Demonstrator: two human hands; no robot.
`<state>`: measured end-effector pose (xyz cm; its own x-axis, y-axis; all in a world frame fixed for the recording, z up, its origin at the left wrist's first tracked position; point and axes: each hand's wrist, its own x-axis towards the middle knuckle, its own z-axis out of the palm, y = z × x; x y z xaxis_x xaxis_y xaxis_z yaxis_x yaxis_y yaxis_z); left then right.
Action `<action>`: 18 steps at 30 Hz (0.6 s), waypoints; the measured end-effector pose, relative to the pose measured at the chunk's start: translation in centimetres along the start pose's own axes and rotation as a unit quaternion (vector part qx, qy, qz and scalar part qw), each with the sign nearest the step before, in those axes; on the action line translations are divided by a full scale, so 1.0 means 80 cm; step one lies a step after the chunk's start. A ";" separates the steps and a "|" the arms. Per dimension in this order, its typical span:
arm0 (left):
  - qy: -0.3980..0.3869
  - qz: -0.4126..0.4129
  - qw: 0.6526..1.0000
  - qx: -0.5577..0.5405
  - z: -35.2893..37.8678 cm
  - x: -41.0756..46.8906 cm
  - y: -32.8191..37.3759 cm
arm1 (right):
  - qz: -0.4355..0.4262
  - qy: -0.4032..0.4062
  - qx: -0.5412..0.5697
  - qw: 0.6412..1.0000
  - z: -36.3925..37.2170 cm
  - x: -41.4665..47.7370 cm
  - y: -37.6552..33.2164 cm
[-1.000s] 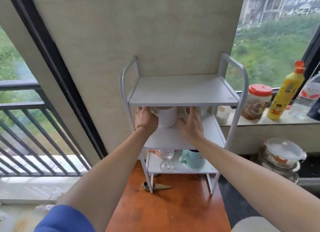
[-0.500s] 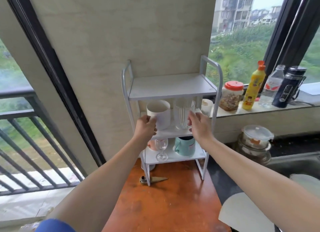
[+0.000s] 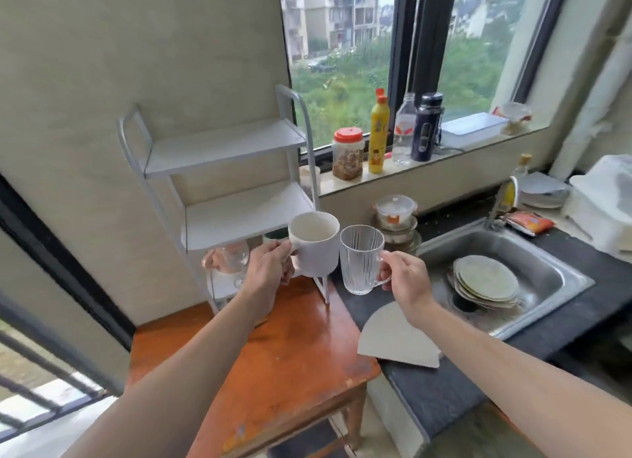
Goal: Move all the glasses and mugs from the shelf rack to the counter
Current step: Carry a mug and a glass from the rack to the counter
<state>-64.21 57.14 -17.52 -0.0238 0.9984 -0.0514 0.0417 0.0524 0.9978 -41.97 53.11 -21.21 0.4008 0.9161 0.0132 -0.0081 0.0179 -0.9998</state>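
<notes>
My left hand [image 3: 268, 269] grips the handle of a white mug [image 3: 314, 244], held in the air in front of the white shelf rack [image 3: 225, 143]. Beside it, my right hand [image 3: 405, 280] holds a clear ribbed glass mug [image 3: 360, 259] by its handle, above the dark counter [image 3: 434, 392]. The two cups almost touch. The rack's top and middle shelves are bare. A wine glass [image 3: 236, 257] and a pinkish cup [image 3: 210, 262] stand on the bottom shelf, partly hidden behind my left hand. A bit of a teal mug [image 3: 275, 233] shows behind the white mug.
The rack stands on an orange wooden table [image 3: 284, 362]. A white board [image 3: 396, 338] lies on the counter by a steel sink [image 3: 547, 273] with stacked plates [image 3: 487, 281]. Lidded glass containers [image 3: 396, 215] sit behind; a jar [image 3: 348, 153], bottles [image 3: 378, 131] and a flask [image 3: 425, 126] line the windowsill.
Both hands have lifted the white mug and the glass mug off the middle shelf and carried them right, toward the counter. My view has swung right, showing the sink.
</notes>
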 end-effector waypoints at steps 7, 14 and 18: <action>-0.144 -0.034 0.988 0.033 0.173 -0.053 -0.033 | 0.065 0.075 -0.012 0.995 -0.207 -0.033 0.022; -0.280 -0.060 0.957 0.042 0.403 -0.145 -0.054 | 0.082 0.171 -0.068 0.979 -0.457 -0.092 0.029; -0.362 -0.075 0.928 0.044 0.537 -0.210 -0.067 | 0.097 0.244 -0.087 0.961 -0.593 -0.131 0.029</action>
<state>-21.14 41.04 -23.83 0.6394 0.7314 -0.2369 0.1751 0.1615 0.9712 -2.72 24.54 -24.40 0.7901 0.5971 -0.1386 0.0113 -0.2403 -0.9706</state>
